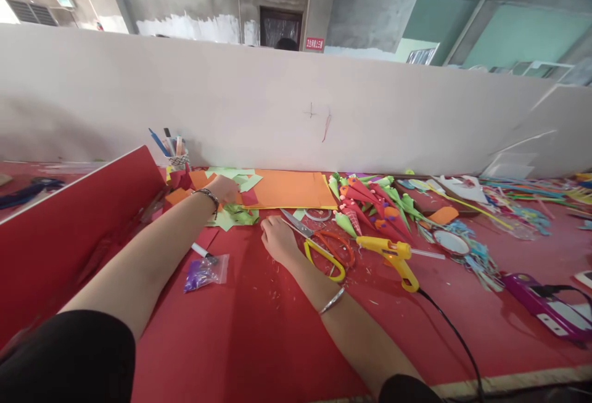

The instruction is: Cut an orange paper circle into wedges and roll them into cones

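My left hand [225, 189] reaches into a loose pile of cut paper pieces at the back of the table. Its fingers are curled down among green paper scraps [252, 182] and orange ones, and whatever they hold is hidden. My right hand [280, 239] rests on the red tabletop [263, 341], fingers loosely apart and holding nothing I can see. Close beside it lie scissors with yellow handles [337, 270] and scissors with orange-red handles [349, 249]. Behind both hands, a stack of orange paper sheets [291, 190] lies against the white partition.
Red and green paper cones [365, 199] are heaped right of the sheets. A yellow glue gun [391, 255] trails a black cord to the front edge. A purple device [548, 307] lies far right. Left are a pen cup [179, 160], a marker [203, 253] and a purple-filled bag [206, 272].
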The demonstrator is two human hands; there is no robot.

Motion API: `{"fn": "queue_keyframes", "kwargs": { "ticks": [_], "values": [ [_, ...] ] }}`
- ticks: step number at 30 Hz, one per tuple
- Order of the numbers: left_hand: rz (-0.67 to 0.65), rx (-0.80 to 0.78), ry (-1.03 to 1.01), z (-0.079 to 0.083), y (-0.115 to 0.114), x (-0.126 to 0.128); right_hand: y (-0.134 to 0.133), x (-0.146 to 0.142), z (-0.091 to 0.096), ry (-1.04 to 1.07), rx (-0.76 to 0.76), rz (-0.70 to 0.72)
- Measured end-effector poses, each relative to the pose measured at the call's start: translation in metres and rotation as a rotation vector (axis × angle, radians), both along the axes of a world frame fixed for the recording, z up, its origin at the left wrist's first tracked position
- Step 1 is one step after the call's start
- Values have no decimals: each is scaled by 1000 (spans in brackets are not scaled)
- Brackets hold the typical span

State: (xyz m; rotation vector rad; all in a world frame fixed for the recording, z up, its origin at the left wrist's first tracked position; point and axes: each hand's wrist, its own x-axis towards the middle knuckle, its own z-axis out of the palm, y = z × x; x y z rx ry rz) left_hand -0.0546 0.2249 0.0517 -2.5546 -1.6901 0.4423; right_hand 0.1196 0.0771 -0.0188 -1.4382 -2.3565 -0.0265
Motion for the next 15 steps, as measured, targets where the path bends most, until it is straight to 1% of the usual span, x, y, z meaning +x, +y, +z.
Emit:
{"fn": "queue_keyframes", "kwargs": {
  "ticks": [3,7,11,15],
  "values": [
    [28,-50,83,2,-6,33,-1,0,2,-5,-5,2],
    [-4,-48,68,1,-15,92,-1,-1,4,-19,-17,-9],
    [-18,-56,-4,-7,-19,148,3,-3,2,-49,-41,-11],
    [-6,-85,-72,-17,-20,184,10,-4,-4,-86,-104,18]
  ]
}}
